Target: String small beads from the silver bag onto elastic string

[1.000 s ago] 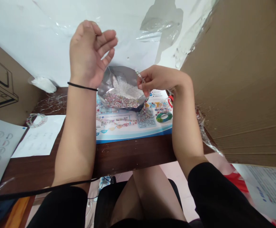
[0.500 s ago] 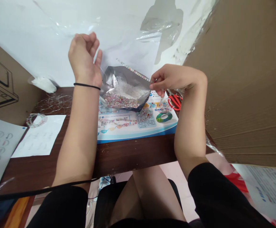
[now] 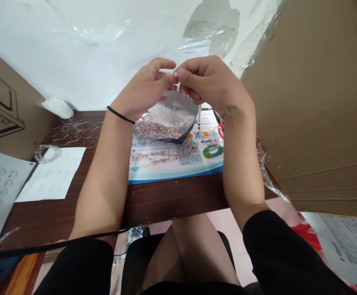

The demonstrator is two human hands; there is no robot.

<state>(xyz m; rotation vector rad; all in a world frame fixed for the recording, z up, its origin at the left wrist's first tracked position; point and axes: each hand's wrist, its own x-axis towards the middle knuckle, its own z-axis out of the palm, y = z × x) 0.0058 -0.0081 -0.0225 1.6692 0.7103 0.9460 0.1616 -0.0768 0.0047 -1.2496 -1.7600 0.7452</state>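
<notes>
Both hands meet above an open bag of small beads (image 3: 158, 129). My right hand (image 3: 207, 80) pinches a tiny pale bead (image 3: 175, 74) between thumb and forefinger, and a beaded strand (image 3: 199, 119) hangs below it. My left hand (image 3: 149, 88) is closed at the fingertips against the right hand's fingers, near a thin thread (image 3: 173, 91); the thread seems to be in its pinch. Beneath the bag lies a printed sheet (image 3: 178, 174) with loops of beads (image 3: 188, 148) on it.
Red-handled scissors (image 3: 221, 131) lie partly behind my right arm. On the left are a beaded bracelet (image 3: 48, 154), a white paper (image 3: 51, 182), tangled clear thread (image 3: 77, 133) and a white roll (image 3: 57, 107). Cardboard (image 3: 316, 102) stands at the right.
My left hand has come right and down to meet my right hand, which has moved up and left. The beaded strand, earlier slanting above the bag, now hangs down.
</notes>
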